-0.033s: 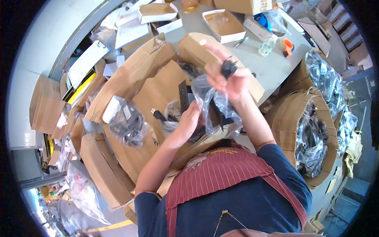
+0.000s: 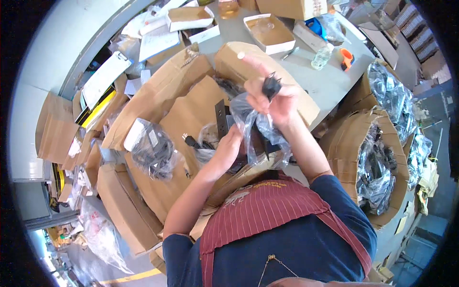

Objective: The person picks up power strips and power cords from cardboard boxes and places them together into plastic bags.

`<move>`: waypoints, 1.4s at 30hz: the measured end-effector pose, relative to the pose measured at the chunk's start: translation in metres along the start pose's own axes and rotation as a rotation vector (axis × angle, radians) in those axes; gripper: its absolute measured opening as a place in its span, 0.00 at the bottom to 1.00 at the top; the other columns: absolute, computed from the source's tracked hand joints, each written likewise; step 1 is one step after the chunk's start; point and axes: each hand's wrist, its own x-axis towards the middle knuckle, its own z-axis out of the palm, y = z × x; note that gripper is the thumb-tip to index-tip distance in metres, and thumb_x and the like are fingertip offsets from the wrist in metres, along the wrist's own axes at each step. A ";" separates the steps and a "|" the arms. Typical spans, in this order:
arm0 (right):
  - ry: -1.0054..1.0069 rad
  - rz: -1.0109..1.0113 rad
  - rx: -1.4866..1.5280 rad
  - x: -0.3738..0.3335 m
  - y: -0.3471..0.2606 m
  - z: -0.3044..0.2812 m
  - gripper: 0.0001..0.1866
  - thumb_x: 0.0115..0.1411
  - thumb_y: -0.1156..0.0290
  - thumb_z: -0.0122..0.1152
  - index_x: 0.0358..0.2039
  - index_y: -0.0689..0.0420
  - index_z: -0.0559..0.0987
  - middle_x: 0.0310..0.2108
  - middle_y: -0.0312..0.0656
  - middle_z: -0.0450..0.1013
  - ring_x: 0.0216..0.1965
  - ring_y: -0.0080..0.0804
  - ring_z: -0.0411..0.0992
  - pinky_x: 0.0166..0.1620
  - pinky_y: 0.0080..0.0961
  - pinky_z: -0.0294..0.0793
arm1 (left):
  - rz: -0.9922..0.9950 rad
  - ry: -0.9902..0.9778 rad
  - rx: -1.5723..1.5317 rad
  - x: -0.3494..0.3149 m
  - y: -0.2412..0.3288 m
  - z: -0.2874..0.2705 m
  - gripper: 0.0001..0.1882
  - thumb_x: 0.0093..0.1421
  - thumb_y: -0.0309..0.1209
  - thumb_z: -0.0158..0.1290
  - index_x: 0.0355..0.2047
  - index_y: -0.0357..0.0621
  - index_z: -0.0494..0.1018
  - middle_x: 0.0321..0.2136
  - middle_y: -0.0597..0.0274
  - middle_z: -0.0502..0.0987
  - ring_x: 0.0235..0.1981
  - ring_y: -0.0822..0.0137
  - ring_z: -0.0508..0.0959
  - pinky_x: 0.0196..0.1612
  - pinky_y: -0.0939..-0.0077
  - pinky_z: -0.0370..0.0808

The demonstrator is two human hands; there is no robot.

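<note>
Black power plug (image 2: 271, 87) raised above an open cardboard box (image 2: 155, 98)
The right hand (image 2: 283, 104) curls round the plug, one finger extended, a clear plastic bag (image 2: 245, 114) hanging just below; the left hand (image 2: 230, 144) is at a black outlet strip (image 2: 221, 117) over the box, its grip hidden. The bag looks light, limp and slippery, best pinched in gathered folds; the plug seems firm, better held by its body than its prongs; the strip looks stiff, suiting a grip across its edges.
</note>
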 end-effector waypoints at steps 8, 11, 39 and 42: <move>-0.036 0.032 -0.010 -0.017 0.013 0.019 0.50 0.46 0.60 0.69 0.66 0.65 0.57 0.19 0.43 0.69 0.21 0.31 0.68 0.28 0.22 0.62 | -0.086 -0.161 -0.135 -0.003 -0.007 0.012 0.23 0.73 0.45 0.35 0.57 0.42 0.65 0.38 0.70 0.71 0.37 0.76 0.68 0.44 0.78 0.67; -0.069 0.056 0.005 -0.024 0.019 0.023 0.49 0.46 0.61 0.68 0.65 0.65 0.57 0.20 0.44 0.70 0.23 0.32 0.70 0.29 0.22 0.62 | 0.166 -0.152 -0.220 -0.007 -0.008 0.024 0.20 0.73 0.42 0.39 0.54 0.41 0.68 0.38 0.71 0.71 0.38 0.77 0.68 0.44 0.78 0.67; -0.071 0.118 -1.124 -0.063 0.067 0.082 0.23 0.61 0.79 0.58 0.57 0.59 0.66 0.24 0.40 0.79 0.27 0.21 0.76 0.33 0.20 0.75 | 0.720 -0.234 -0.231 -0.048 0.005 0.002 0.21 0.62 0.32 0.51 0.55 0.44 0.66 0.45 0.65 0.74 0.46 0.70 0.76 0.52 0.72 0.71; -0.012 0.309 -1.122 -0.062 0.066 0.095 0.23 0.63 0.81 0.54 0.59 0.61 0.63 0.24 0.37 0.76 0.31 0.21 0.74 0.37 0.19 0.72 | 0.520 -0.450 -0.244 -0.007 -0.023 -0.005 0.16 0.60 0.26 0.47 0.49 0.42 0.74 0.48 0.64 0.74 0.51 0.73 0.72 0.57 0.75 0.66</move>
